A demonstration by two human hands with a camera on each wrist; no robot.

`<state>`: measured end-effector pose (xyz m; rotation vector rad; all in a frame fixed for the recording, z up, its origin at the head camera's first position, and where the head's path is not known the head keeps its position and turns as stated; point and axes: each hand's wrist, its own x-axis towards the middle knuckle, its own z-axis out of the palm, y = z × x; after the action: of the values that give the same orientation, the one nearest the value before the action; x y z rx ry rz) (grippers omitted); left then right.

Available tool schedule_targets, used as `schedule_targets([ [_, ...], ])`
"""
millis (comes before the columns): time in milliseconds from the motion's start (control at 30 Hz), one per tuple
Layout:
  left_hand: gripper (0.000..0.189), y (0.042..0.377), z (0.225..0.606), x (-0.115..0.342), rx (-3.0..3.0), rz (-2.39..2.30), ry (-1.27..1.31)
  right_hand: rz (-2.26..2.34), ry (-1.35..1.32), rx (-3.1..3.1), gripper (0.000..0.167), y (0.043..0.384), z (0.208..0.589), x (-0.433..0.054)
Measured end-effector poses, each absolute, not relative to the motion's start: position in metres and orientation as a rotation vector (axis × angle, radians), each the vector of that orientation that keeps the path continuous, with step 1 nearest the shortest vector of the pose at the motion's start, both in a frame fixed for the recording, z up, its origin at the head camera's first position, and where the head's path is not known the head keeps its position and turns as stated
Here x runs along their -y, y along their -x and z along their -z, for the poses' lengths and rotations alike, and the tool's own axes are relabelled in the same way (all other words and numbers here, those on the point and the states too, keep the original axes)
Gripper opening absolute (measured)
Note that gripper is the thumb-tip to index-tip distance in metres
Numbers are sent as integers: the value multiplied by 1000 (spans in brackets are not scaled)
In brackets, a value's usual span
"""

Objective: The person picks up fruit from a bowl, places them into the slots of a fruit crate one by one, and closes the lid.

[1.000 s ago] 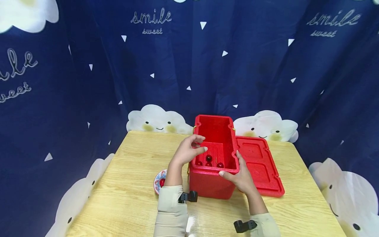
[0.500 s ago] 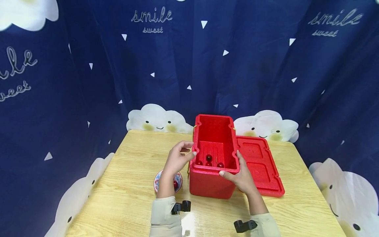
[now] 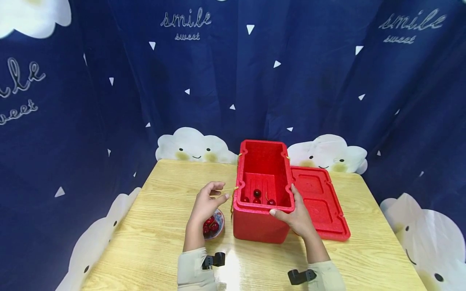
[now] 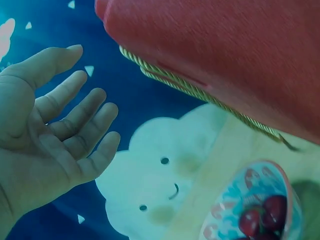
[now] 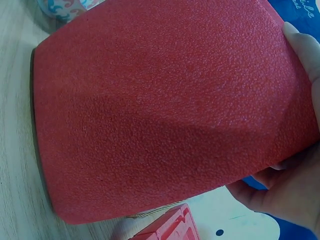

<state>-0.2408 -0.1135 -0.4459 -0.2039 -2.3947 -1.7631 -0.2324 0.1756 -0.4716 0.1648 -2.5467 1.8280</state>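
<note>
A red foam box [image 3: 260, 227] stands uncovered on the table, with several dark red cherries [image 3: 257, 193] on its floor near the front. My right hand [image 3: 299, 216] grips its front right corner, thumb over the front rim and fingers along the side. Left of the box, my left hand [image 3: 204, 205] hovers with relaxed, slightly bent fingers and holds nothing; its palm [image 4: 30, 160] shows bare in the left wrist view. Just below it is a small patterned bowl [image 3: 221, 221] holding several cherries [image 4: 260, 220], partly hidden by the left forearm.
The red lid [image 3: 320, 202] lies flat on the table right of the box. Yellow cord [image 4: 190, 90] runs along the box's left side. The wooden table [image 3: 156, 218] ends at a dark blue curtain [image 3: 204, 81] with cloud prints.
My left hand has drawn back from over the box, leftward and toward me, uncovering the bowl's cherries. The right hand keeps its grip on the box corner, and the box stays in place.
</note>
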Motion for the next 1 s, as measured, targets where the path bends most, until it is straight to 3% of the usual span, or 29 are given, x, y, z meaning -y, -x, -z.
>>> schedule_targets([
  [333, 35, 232, 474, 126, 2420, 1817, 94, -1803, -154, 2566, 114, 235, 474, -177],
  [567, 36, 206, 453, 130, 2450, 1865, 23, -1793, -164, 2560, 112, 235, 475, -178],
  [1000, 37, 212, 521, 152, 2439, 1895, -85, -1791, -159, 2564, 113, 234, 473, -177],
])
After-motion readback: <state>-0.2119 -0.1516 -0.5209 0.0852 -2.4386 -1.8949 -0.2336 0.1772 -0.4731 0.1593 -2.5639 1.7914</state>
